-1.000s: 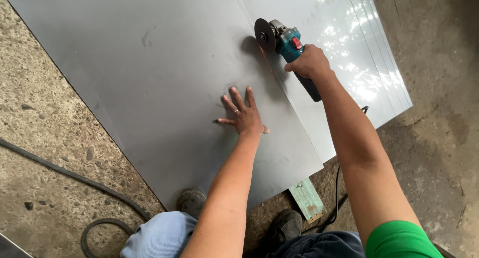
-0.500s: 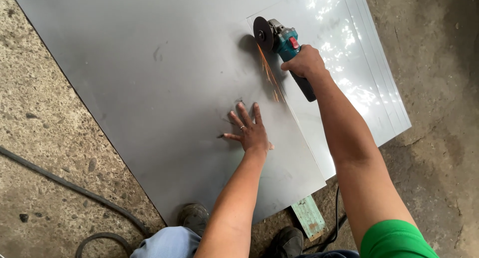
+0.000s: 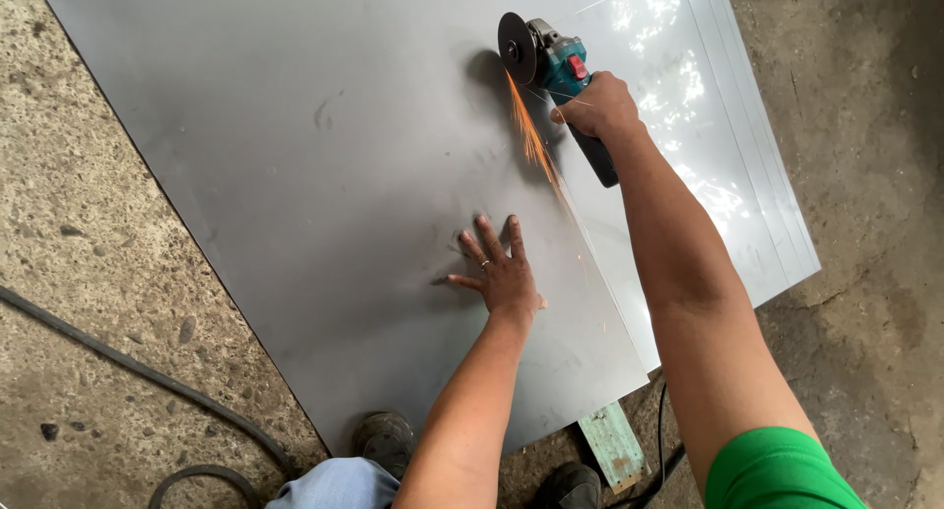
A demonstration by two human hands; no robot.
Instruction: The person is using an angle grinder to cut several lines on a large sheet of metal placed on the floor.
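Angle grinder (image 3: 551, 66), teal body, dark disc edge-down on grey metal sheet (image 3: 295, 175) lying on concrete floor (image 3: 88, 302); orange sparks (image 3: 531, 140) stream toward the person. Right hand (image 3: 600, 106) grip wrapped tight round the grinder's handle. Left hand (image 3: 501, 273) flat on sheet, fingers spread, holding nothing. Black cable (image 3: 128, 361) crosses floor at left.

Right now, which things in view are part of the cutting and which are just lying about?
In use: angle grinder in right hand, throwing sparks; metal sheet, pressed flat by left hand.
Lying about: dark hose, pale wooden block on the concrete floor.
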